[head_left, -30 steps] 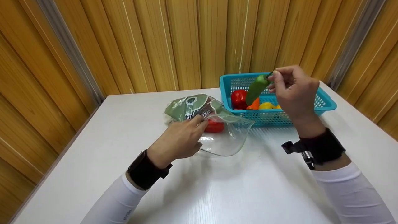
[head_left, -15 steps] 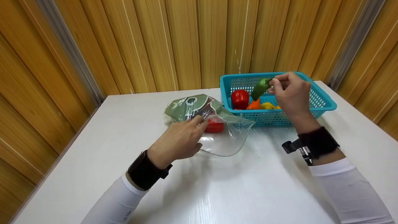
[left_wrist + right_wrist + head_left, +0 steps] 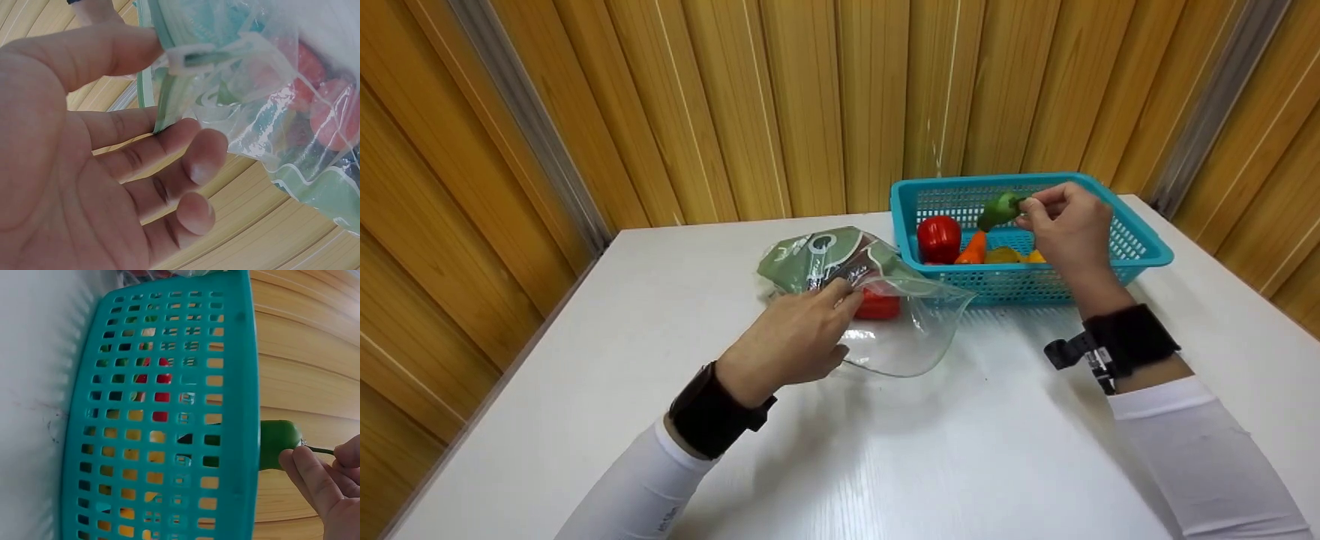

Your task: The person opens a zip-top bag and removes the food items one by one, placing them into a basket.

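Note:
My left hand (image 3: 787,334) pinches the rim of a clear zip bag (image 3: 832,251) with green print, which lies on the table with its mouth spread toward me. A red vegetable (image 3: 877,304) shows through the plastic; round red shapes (image 3: 334,112) are inside it in the left wrist view. Over the turquoise basket (image 3: 982,267), my right hand (image 3: 1069,229) holds a green pepper (image 3: 1001,210) by its thin stem (image 3: 322,450). The pepper hangs tilted, its tip down to the left, just above an orange carrot-like piece (image 3: 974,248). The basket's wall hides its lower part in the right wrist view.
Inside the basket sit a red bell pepper (image 3: 939,238) and yellow pieces (image 3: 1003,256), partly hidden by the front wall. The bag's right edge reaches the basket. A wood-panelled wall (image 3: 810,112) rises behind the white table (image 3: 922,465).
My right hand has come down a little over the basket, and the green pepper has swung from steeply hanging to more slanted, lower at the stem. The left hand and bag have stayed put.

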`<state>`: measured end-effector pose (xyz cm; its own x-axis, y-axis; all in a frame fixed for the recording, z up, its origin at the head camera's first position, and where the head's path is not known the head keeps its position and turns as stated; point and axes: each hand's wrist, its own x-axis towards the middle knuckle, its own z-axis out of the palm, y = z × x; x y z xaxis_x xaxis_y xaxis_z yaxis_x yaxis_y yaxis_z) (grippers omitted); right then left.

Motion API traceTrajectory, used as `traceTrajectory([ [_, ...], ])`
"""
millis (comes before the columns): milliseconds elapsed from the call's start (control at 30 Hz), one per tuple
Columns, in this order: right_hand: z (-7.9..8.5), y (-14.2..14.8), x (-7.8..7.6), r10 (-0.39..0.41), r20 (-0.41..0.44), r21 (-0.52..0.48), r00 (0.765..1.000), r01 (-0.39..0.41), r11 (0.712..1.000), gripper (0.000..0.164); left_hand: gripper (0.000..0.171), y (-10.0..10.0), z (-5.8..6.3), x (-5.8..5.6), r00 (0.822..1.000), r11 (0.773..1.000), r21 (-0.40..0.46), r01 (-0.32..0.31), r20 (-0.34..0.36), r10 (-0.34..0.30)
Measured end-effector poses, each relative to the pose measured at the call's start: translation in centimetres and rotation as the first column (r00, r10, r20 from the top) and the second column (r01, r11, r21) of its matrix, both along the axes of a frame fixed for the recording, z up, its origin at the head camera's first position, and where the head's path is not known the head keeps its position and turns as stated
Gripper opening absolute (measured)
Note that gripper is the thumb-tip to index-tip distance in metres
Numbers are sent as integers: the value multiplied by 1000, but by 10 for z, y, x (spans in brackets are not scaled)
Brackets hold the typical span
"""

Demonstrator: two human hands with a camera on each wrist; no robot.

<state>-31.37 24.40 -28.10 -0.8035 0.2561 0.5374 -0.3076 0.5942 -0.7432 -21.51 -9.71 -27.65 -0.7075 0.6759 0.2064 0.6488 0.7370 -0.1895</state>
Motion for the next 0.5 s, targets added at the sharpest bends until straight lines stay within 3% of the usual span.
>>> traceTrajectory([
  [233, -6, 13, -6, -93, 9, 63, 996, 93, 994, 27, 54, 0, 1, 0, 1000, 1000, 6, 8, 9, -8],
  [500, -12, 31, -15, -154, 133, 136, 979, 136, 981, 30, 54, -1, 0, 0, 1000, 1000, 9, 15, -2, -15],
])
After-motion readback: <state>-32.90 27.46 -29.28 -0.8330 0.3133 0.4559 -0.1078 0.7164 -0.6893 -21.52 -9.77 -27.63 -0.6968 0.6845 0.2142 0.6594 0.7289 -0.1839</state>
